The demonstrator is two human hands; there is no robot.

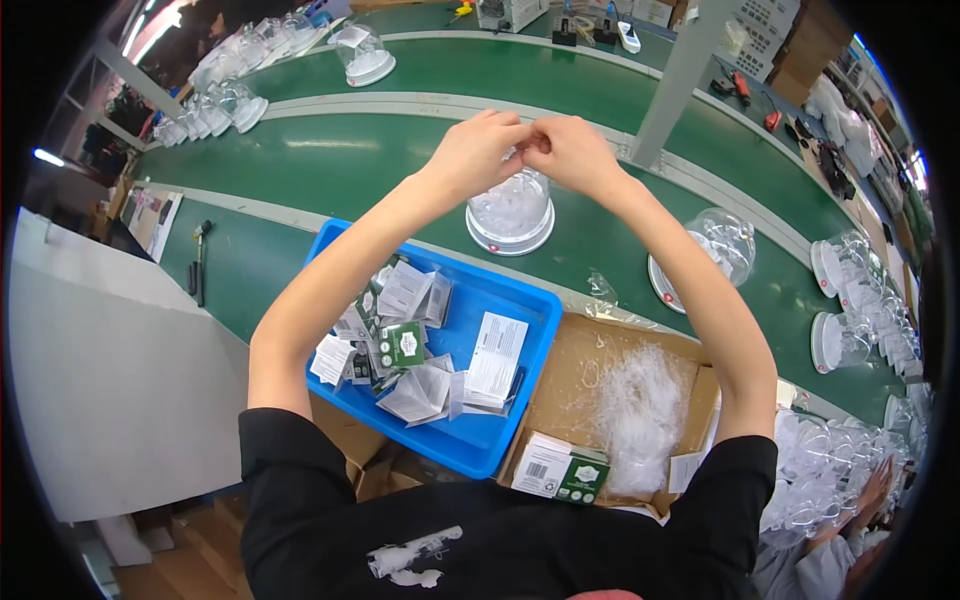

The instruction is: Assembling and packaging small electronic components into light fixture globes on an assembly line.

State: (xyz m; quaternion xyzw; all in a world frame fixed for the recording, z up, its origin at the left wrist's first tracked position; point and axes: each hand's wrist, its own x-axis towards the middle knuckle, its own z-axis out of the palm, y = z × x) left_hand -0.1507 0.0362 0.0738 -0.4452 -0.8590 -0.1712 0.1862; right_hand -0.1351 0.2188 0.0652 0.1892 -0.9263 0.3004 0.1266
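Both my arms reach forward over the green belt, and the hands meet above a clear dome on a round white base [510, 215]. My left hand [474, 150] has its fingers pinched together at the top of the dome. Fingertips of my right hand [574, 155] press in close against them, also pinched. Whatever lies between the fingers is too small or hidden to make out. The dome stands upright on the belt, with whitish contents showing through it.
A blue tray [470, 305] of folded leaflets and green-and-white cards [402, 345] sits nearest me. Beside it, a cardboard box [560, 375] contains clear thin strands [640, 420]. More domes [722, 245] line the belt. A hammer [201, 262] lies left; a co-worker's hand [875, 490] shows right.
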